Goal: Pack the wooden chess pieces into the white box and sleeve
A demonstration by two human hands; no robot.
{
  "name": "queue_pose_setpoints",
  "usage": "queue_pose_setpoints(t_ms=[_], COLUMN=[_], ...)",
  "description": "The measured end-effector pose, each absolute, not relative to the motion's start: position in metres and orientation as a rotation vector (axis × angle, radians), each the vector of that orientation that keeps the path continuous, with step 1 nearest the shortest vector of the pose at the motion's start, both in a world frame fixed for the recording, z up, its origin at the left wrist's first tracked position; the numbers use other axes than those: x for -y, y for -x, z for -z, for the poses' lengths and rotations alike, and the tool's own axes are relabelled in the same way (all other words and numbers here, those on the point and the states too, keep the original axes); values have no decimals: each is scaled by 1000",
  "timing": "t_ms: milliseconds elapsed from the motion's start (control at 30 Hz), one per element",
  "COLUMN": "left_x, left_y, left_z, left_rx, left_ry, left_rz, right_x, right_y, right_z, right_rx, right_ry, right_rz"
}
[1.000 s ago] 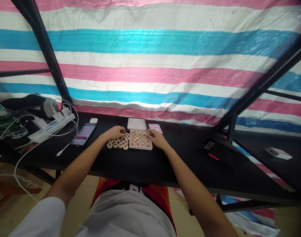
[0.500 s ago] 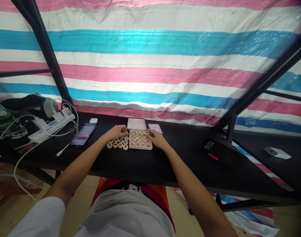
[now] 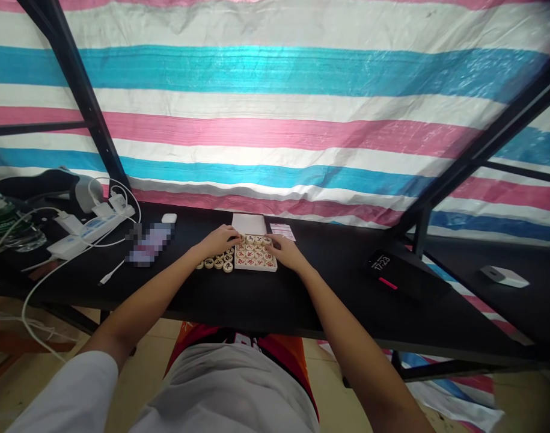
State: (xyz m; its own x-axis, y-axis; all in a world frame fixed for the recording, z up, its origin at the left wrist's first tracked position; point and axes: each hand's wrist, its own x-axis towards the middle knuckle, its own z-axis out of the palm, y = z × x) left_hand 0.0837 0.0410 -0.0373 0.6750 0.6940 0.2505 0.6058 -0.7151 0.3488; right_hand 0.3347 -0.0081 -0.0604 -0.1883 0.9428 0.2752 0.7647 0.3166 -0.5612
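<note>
On the black tabletop (image 3: pixel 265 300) in front of me sits a small pale square tray (image 3: pixel 255 257) full of round wooden game pieces with red and black marks. My left hand (image 3: pixel 218 240) is at the tray's far left corner, fingers curled down over a piece there; I cannot tell if I am pinching it or only touching it. My right hand (image 3: pixel 286 251) lies against the tray's right side, fingers bent and resting on it, so the tray stays put.

A little bunch of loose round wooden pieces (image 3: pixel 218 263) lies just beside the tray on the left, under my left wrist, close enough to pick from.

Behind the tray is a flat white lid (image 3: pixel 249 224), and next to that a small pink and white card (image 3: pixel 282 231). To the left lies a phone (image 3: pixel 147 243), then white plugs and cables (image 3: pixel 92 225). Well off to the right is a dark phone showing the time (image 3: pixel 385 270). The near edge of the tabletop has bare room between me and the tray.
</note>
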Motion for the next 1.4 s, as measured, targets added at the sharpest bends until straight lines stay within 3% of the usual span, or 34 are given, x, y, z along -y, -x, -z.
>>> queue_pose_setpoints(t_ms=[933, 1233, 1400], left_x=[-35, -34, -42], left_y=[-80, -66, -41], left_z=[39, 22, 12], left_rx=[-966, -1141, -1179], left_ry=[-2676, -2627, -2486], left_rz=[-504, -389, -151], right_x=[8, 5, 5], right_y=[-335, -336, -338], right_z=[61, 63, 64], right_rx=[2014, 1986, 1967], right_ry=[1503, 1530, 1513], right_rz=[-419, -418, -437])
